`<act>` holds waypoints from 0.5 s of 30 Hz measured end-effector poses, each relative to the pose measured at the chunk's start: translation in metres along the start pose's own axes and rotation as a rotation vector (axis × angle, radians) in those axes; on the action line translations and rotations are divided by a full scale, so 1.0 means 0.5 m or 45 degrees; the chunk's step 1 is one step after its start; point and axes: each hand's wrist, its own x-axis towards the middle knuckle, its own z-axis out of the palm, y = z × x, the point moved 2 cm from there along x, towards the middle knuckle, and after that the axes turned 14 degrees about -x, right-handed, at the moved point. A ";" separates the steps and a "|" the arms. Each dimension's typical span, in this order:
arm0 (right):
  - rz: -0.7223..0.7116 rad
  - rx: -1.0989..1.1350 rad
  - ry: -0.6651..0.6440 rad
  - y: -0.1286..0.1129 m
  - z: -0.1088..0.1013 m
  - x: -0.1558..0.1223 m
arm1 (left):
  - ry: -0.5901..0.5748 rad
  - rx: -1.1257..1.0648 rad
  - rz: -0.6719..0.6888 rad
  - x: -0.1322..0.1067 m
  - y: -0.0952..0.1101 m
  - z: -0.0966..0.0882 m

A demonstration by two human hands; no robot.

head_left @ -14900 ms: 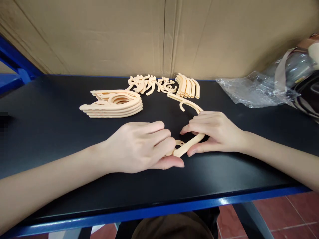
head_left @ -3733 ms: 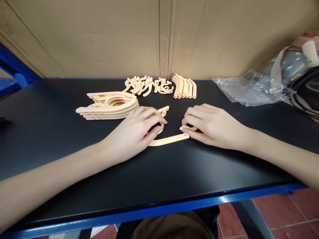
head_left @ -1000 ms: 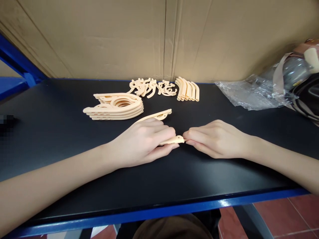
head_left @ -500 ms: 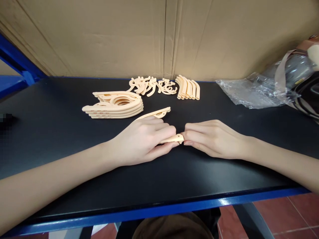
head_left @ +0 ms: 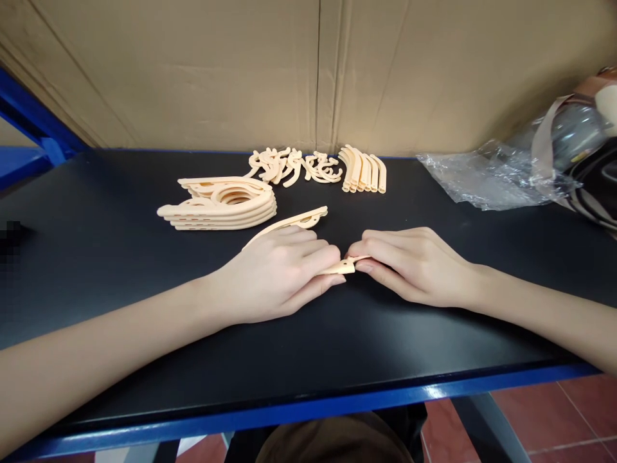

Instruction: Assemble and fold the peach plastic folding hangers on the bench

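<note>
My left hand (head_left: 284, 270) is closed around a cream plastic hanger piece (head_left: 340, 267), whose end with a small hole sticks out between thumb and forefinger. Beyond the knuckles of that hand shows a curved cream hanger arm (head_left: 308, 217); whether it belongs to the same piece is hidden. My right hand (head_left: 409, 263) pinches a thin cream plastic piece (head_left: 360, 258) right at the hanger piece's end. Most of this thin piece is covered by the fingers.
To the left lies a stack of cream hangers (head_left: 226, 217). Farther back are a heap of small curved hooks (head_left: 277, 166) and a bundle of bent tube-like pieces (head_left: 364, 170). A clear plastic bag (head_left: 486, 177) lies at the right, and cardboard (head_left: 193, 71) stands behind the black table (head_left: 414, 347).
The fingers of my right hand have drawn slightly back and up from the hanger end, and the thin piece now shows between them. My left hand has barely moved.
</note>
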 end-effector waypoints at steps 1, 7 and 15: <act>-0.006 0.008 0.003 -0.001 0.000 0.000 | -0.022 0.011 -0.015 0.001 0.002 0.000; -0.055 -0.119 0.064 -0.006 -0.001 0.002 | -0.036 0.072 -0.036 0.006 0.009 0.002; -0.054 -0.434 0.179 -0.028 -0.006 0.004 | 0.031 0.121 -0.016 0.003 0.007 0.010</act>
